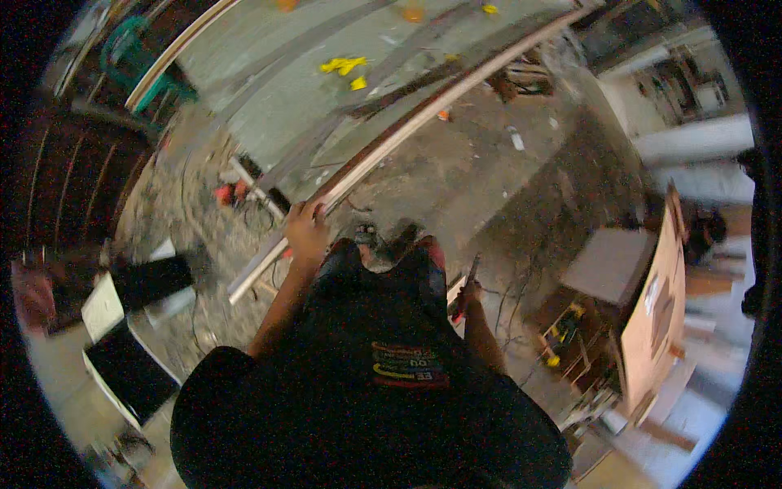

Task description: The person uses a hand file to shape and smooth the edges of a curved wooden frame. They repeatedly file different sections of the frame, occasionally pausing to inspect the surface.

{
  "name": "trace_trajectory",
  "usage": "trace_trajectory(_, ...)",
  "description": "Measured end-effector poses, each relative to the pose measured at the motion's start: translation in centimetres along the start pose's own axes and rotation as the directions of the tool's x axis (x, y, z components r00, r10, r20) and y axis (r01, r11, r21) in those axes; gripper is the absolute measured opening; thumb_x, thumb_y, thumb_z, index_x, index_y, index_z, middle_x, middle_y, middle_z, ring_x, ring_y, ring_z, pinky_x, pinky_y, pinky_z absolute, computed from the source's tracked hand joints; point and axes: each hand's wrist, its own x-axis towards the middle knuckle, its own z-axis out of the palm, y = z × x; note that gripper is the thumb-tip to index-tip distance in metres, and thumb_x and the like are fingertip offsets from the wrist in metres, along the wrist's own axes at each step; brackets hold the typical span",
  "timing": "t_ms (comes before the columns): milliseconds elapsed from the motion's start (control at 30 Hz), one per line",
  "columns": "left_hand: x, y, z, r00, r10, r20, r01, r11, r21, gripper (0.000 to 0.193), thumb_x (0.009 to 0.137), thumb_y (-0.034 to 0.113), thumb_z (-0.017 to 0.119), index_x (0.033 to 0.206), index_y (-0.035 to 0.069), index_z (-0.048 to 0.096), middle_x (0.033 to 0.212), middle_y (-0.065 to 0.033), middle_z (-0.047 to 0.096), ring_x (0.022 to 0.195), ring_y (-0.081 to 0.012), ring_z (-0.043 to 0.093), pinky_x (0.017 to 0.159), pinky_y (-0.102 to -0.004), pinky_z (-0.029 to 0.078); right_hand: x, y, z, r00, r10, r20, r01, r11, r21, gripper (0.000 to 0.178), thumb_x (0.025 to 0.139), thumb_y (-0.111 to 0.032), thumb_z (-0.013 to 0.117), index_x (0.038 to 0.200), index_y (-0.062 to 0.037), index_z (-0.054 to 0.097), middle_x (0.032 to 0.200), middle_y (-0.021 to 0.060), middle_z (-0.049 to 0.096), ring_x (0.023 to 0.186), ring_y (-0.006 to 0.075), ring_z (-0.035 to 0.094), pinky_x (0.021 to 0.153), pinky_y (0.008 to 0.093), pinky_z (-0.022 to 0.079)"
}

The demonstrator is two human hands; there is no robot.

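My left hand [306, 232] is closed round the near end of a long, pale wooden strip [391, 145]. The strip slants from lower left to the far upper right, along the near side of a grey-green work surface [301, 90]. Down by my right thigh, my right hand [469, 295] grips a slim hand tool [475, 265] with a dark, narrow end pointing up and some red near the fingers. Blur hides its exact kind. A short light piece [456, 288] shows beside that hand, partly covered.
Yellow scraps [344, 65] lie on the work surface. A green plastic chair [130, 61] stands far left. On the right are an upright wooden panel [654, 301] and an open box [574, 338] with yellow-and-black tools. Cables [513, 297] trail over the dusty floor.
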Motion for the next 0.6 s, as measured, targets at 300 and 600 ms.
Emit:
trace_trajectory(300,-5.5,3.0,2.8,0.987,-0.013,-0.158,0.031,0.993,0.111,0.059,0.08,0.014,0.072,0.136,0.011,0.054,0.147,-0.0118,0.049,0.138,-0.0349,0.042,0.114,-0.0493,0.034,6.2,-23.0,6.0,0.974,-0.216,0.062,0.223,0.964,-0.143,0.031,0.099,-0.036,0.054,0.113,-0.0083,0.059,0.074,0.0057,0.061,0.057,0.0199,0.055,0.049,0.0336,0.047)
trace_trajectory(600,-10.8,2.4,1.6,0.59,-0.311,-0.745,0.487,0.873,0.022,0.045,0.083,0.013,0.07,0.127,0.007,0.059,0.128,-0.0161,0.06,0.118,-0.0363,0.057,0.099,-0.0458,0.044,-0.7,-40.1,15.4,0.611,-0.678,0.408,0.787,0.575,-0.223,0.044,0.104,-0.039,0.05,0.134,-0.0078,0.053,0.074,0.002,0.057,0.055,0.0124,0.051,0.048,0.0269,0.044)
